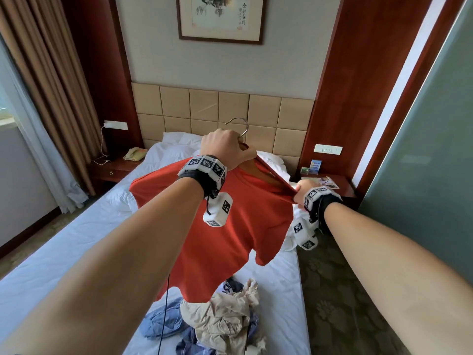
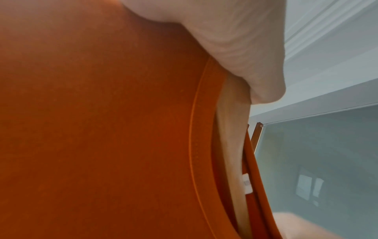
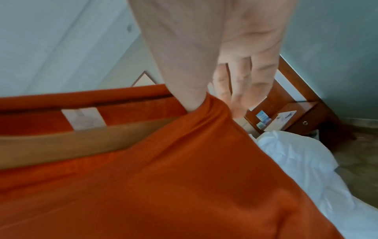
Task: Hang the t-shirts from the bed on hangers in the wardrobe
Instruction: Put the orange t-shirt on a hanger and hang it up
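1. Both forearms are bare, with no sleeves in view.
2. The left hand [image 1: 225,147] has a black wrist strap [image 1: 202,180] just behind it, topped by a white band of black-and-white square marker tags [image 1: 204,163].
3. A white tagged cube [image 1: 218,210] hangs under that strap, and a thin black cable [image 1: 163,311] trails below the forearm.
4. The right hand [image 1: 303,187] has the same black strap, tagged band [image 1: 316,193] and white cubes [image 1: 304,233] behind it.

Head view lit softly by daylight from the window [image 1: 5,103] at left edge; straight lines are bowed toward the frame edges. Both wrist views are rendered soft, close cloth blurred, colours muted.
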A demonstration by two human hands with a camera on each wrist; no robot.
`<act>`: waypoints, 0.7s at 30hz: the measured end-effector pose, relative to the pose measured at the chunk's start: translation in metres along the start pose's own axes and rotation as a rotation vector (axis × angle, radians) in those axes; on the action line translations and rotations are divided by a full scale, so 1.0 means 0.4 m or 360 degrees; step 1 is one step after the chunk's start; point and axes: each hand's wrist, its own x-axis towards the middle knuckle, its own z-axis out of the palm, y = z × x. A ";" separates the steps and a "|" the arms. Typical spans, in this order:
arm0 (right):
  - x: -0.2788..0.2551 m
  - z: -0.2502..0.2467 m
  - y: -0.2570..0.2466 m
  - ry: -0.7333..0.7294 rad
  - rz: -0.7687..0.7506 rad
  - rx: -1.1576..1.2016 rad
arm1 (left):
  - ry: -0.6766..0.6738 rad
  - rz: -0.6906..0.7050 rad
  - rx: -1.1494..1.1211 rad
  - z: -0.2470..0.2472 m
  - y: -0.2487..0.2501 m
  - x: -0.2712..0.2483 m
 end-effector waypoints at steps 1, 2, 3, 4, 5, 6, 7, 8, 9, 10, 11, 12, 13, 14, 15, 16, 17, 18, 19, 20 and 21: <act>-0.003 -0.010 -0.012 0.0012 -0.0009 0.0094 | -0.0017 0.0013 -0.0010 0.000 -0.003 -0.003; -0.013 -0.025 -0.023 0.0069 -0.0050 0.0159 | -0.0033 0.0025 -0.0014 0.001 -0.007 -0.007; -0.022 -0.038 -0.038 0.0123 -0.0073 0.0198 | -0.0045 0.0042 -0.0003 0.004 -0.009 -0.010; -0.027 -0.047 -0.049 0.0180 -0.0104 0.0259 | -0.0063 0.0054 0.0012 0.011 -0.011 -0.012; -0.040 -0.063 -0.068 0.0171 -0.0122 0.0351 | -0.0085 0.0059 0.0023 0.018 -0.012 -0.013; -0.047 -0.070 -0.085 0.0133 -0.0165 0.0464 | -0.0108 0.0052 0.0026 0.026 -0.012 -0.014; -0.058 -0.082 -0.105 0.0063 -0.0191 0.0514 | -0.0122 0.0044 0.0023 0.033 -0.013 -0.013; -0.067 -0.094 -0.122 -0.0011 -0.0239 0.0543 | -0.0124 0.0040 0.0013 0.038 -0.013 -0.012; -0.079 -0.106 -0.143 -0.0080 -0.0265 0.0505 | -0.0119 0.0036 0.0000 0.040 -0.014 -0.010; -0.094 -0.116 -0.163 -0.0139 -0.0348 0.0483 | -0.0112 0.0027 -0.0023 0.040 -0.016 -0.008; -0.112 -0.126 -0.188 -0.0187 -0.0432 0.0416 | -0.0104 0.0020 -0.0052 0.037 -0.018 -0.006; -0.121 -0.131 -0.205 -0.0221 -0.0552 0.0391 | -0.0102 0.0013 -0.0079 0.035 -0.019 -0.003; -0.132 -0.133 -0.227 -0.0208 -0.0644 0.0345 | -0.0103 0.0010 -0.0106 0.033 -0.019 0.000; -0.138 -0.133 -0.240 -0.0193 -0.0726 0.0304 | -0.0112 0.0008 -0.0135 0.031 -0.017 0.003; -0.144 -0.131 -0.255 -0.0155 -0.0754 0.0265 | -0.0123 0.0011 -0.0163 0.030 -0.014 0.007; -0.156 -0.130 -0.262 -0.0088 -0.0778 0.0244 | -0.0129 0.0017 -0.0190 0.027 -0.010 0.011; -0.165 -0.131 -0.267 -0.0016 -0.0763 0.0248 | -0.0138 0.0022 -0.0217 0.023 -0.007 0.015; -0.167 -0.127 -0.265 0.0076 -0.0755 0.0273 | -0.0157 0.0022 -0.0243 0.018 -0.006 0.016; -0.167 -0.125 -0.264 0.0156 -0.0714 0.0276 | -0.0173 0.0027 -0.0255 0.012 -0.007 0.018; -0.166 -0.122 -0.261 0.0217 -0.0697 0.0291 | -0.0188 0.0031 -0.0257 0.008 -0.012 0.019; -0.162 -0.124 -0.257 0.0259 -0.0647 0.0303 | -0.0203 0.0033 -0.0255 0.003 -0.020 0.018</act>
